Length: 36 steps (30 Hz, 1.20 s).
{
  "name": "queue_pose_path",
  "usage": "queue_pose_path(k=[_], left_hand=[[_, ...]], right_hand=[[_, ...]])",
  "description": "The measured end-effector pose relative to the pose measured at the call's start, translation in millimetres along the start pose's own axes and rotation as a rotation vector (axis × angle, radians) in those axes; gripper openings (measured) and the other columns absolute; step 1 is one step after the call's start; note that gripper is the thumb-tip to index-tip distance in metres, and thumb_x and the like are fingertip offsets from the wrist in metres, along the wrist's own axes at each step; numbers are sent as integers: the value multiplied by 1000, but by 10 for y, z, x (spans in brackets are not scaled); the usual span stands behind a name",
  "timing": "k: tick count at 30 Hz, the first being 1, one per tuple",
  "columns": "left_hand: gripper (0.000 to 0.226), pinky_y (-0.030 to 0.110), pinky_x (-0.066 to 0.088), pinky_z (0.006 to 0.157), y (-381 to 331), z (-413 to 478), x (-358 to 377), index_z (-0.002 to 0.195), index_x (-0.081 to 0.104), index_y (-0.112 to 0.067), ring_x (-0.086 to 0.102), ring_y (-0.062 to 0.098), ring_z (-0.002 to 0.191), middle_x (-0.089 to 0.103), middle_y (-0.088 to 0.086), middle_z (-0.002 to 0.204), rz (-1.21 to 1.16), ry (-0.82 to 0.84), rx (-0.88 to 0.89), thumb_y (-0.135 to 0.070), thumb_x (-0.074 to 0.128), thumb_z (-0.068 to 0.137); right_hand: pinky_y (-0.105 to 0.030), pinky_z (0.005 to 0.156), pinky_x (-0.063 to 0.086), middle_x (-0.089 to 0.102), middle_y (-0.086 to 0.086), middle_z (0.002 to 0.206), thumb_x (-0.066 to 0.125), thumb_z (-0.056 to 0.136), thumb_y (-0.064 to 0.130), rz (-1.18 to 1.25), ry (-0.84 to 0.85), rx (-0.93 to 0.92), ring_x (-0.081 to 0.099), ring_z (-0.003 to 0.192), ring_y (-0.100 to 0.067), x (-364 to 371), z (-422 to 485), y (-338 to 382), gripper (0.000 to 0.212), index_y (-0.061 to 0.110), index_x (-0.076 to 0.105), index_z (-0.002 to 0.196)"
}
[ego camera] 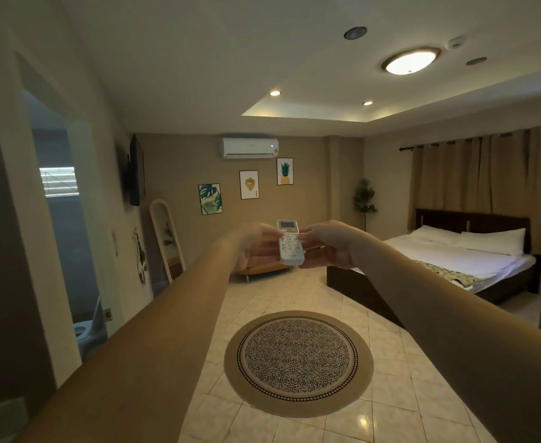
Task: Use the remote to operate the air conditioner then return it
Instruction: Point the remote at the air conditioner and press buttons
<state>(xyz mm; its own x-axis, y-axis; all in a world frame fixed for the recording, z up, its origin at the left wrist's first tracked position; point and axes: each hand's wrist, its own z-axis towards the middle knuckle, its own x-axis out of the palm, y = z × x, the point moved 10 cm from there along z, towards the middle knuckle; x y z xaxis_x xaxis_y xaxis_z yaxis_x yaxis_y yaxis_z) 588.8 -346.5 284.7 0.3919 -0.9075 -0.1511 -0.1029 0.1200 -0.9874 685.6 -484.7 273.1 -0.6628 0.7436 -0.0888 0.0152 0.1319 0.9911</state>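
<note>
Both hands (294, 247) clasp white remote (290, 243); its writing unreadable.

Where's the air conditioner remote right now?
In the head view the remote is at centre frame, held between the left hand and right hand, below the air conditioner on the far wall.

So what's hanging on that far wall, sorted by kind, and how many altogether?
Framed pictures: 3, a leaf print, a middle print and a pineapple print
Air conditioner: 1
Total: 4
</note>
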Motion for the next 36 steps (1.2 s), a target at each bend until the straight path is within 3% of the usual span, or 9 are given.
queue_pose_path(k=[5,10,16,19,22,28,33,36], left_hand=[[17,24,63,51,5,-45,-21,110,74,-8,82,17,65,84,7,79,-29,-2,10,-18,74,97],[15,24,64,52,-27,-47,-36,107,73,-8,80,15,58,82,5,70,-37,-23,34,-19,75,96],[19,26,66,57,-33,-17,-41,111,74,-8,80,19,71,82,10,90,-62,-41,40,-19,76,96],[14,25,65,54,-26,-16,-37,106,74,-9,79,20,77,81,11,93,-68,-42,25,-20,75,97],[13,24,64,52,-28,-14,-44,105,73,-10,79,21,81,81,10,94,-67,-51,21,-21,75,97],[12,24,61,47,-16,-6,-67,100,72,-9,80,19,65,83,7,73,-86,-57,11,-20,75,97],[10,25,59,44,-31,-14,-75,102,72,-7,80,20,61,82,10,77,-99,-56,-2,-16,73,98],[17,24,58,42,-20,-18,-88,111,73,-6,80,19,58,82,9,74,-99,-53,-12,-16,74,97]], right_hand=[[-47,82,66,78,-18,112,61,103,8,3,-1,3,78,102,-34,44,-11,-3,29,10,63,132],[-45,77,67,79,-17,109,59,104,8,-9,-1,-6,79,97,-33,49,-7,32,22,10,64,126],[-49,93,63,79,-18,109,61,103,10,-25,-26,-2,79,103,-34,11,22,49,19,13,66,121],[-49,91,63,79,-17,106,60,103,10,-25,-31,-10,79,102,-34,14,27,59,13,13,65,115],[-48,92,63,78,-18,110,61,103,10,-19,-32,-17,78,104,-34,23,33,71,17,13,64,119],[-47,87,65,78,-17,111,61,103,11,-22,-51,-31,79,101,-34,33,51,93,20,14,64,123],[-49,90,64,79,-17,109,61,103,11,-41,-56,-47,80,97,-33,57,60,119,19,16,65,121],[-50,91,64,78,-17,111,60,103,10,-38,-56,-44,80,98,-34,77,55,113,27,15,65,130]])
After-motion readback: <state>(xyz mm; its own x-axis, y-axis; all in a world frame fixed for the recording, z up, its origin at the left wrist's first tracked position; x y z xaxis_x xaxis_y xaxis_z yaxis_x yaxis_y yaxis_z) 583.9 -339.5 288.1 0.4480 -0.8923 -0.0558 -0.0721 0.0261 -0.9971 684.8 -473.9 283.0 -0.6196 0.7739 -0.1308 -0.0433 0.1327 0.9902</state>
